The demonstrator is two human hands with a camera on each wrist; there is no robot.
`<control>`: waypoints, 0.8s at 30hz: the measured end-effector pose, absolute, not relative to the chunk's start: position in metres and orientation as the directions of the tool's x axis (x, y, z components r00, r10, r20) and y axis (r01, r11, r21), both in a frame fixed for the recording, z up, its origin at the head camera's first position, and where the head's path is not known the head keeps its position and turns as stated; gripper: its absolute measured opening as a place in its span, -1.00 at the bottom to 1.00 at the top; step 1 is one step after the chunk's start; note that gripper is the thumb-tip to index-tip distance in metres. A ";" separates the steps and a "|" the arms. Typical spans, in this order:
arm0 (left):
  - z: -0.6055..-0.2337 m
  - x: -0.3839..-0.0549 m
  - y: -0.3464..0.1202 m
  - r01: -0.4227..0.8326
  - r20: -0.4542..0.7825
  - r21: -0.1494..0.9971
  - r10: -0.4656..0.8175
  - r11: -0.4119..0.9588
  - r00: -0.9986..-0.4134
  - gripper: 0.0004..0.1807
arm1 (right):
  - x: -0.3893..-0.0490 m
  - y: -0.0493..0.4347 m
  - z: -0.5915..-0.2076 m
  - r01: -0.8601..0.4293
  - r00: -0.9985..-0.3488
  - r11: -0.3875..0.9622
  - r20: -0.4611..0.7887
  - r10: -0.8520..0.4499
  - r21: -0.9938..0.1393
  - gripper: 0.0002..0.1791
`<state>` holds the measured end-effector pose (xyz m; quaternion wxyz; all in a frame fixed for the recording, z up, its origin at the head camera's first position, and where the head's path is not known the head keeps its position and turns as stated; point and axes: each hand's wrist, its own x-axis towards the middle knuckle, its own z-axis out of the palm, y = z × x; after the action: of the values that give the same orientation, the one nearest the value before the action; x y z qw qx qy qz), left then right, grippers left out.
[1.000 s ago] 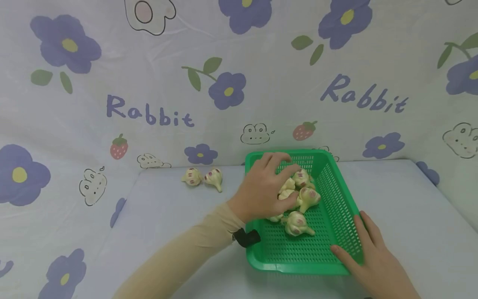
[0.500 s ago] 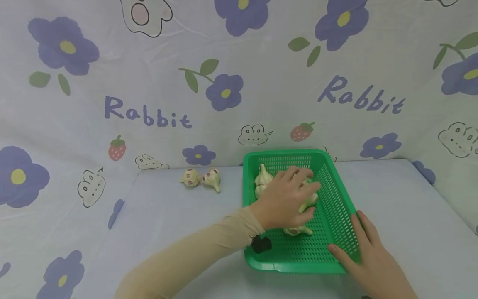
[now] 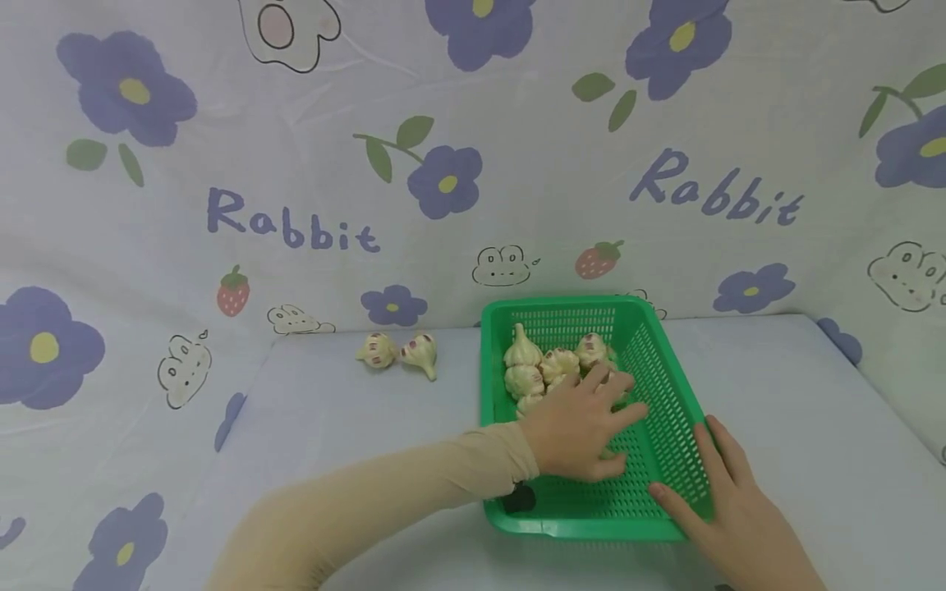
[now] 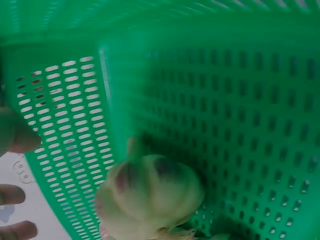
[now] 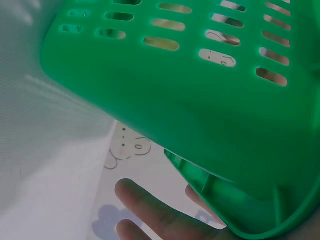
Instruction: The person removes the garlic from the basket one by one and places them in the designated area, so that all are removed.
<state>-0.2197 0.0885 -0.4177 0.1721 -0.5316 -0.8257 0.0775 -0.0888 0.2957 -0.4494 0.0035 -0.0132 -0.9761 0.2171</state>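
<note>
A green perforated plastic basket (image 3: 668, 386) holds several whitish garlic bulbs (image 3: 523, 353) with purple patches, grouped toward its back left. My left hand (image 3: 576, 431) is inside the basket with fingers spread over the bulbs, hiding the front ones. In the left wrist view a single garlic bulb (image 4: 150, 197) lies near the basket wall, its stem upward, with separated fingertips (image 4: 22, 137) at the left edge. My right hand (image 3: 739, 513) holds the basket's front right side, thumb over the rim inside. The right wrist view shows its fingers (image 5: 155, 212) beneath the rim.
On the white table (image 3: 325, 427), left of the basket, lie a garlic bulb (image 3: 378, 351) and another garlic bulb with a longer stem (image 3: 420, 353). A flower-and-rabbit printed cloth (image 3: 547, 197) rises right behind the basket.
My left hand has moved rightward and then toward the front within the basket, uncovering the bulbs at the back left. My right hand keeps its hold on the rim.
</note>
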 end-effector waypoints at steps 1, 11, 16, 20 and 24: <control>-0.420 -0.219 0.089 0.851 0.180 -0.315 0.907 0.421 -0.382 -0.38 | -0.089 0.295 -0.449 0.023 -1.000 0.905 0.001 0.026 -0.424 0.19; -0.433 -0.217 0.094 0.840 0.029 -0.345 0.899 0.419 -0.437 -0.36 | -0.086 0.294 -0.448 -0.001 -0.999 0.897 0.038 0.017 -0.442 0.17; -0.437 -0.216 0.098 0.823 -0.104 -0.409 0.876 0.394 -0.471 -0.20 | -0.087 0.295 -0.448 0.006 -0.999 0.898 0.029 0.022 -0.441 0.17; -0.441 -0.216 0.100 0.828 -0.156 -0.412 0.866 0.380 -0.475 -0.16 | -0.087 0.295 -0.450 0.001 -0.999 0.897 0.036 0.019 -0.442 0.17; -0.445 -0.217 0.103 0.835 -0.185 -0.406 0.861 0.371 -0.473 -0.14 | -0.087 0.295 -0.451 -0.001 -0.999 0.895 0.035 0.016 -0.447 0.17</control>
<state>-0.2166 0.1029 -0.4453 0.0289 -0.5125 -0.8275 0.2274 -0.0870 0.2952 -0.4511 0.0187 -0.0039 -0.9731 0.2296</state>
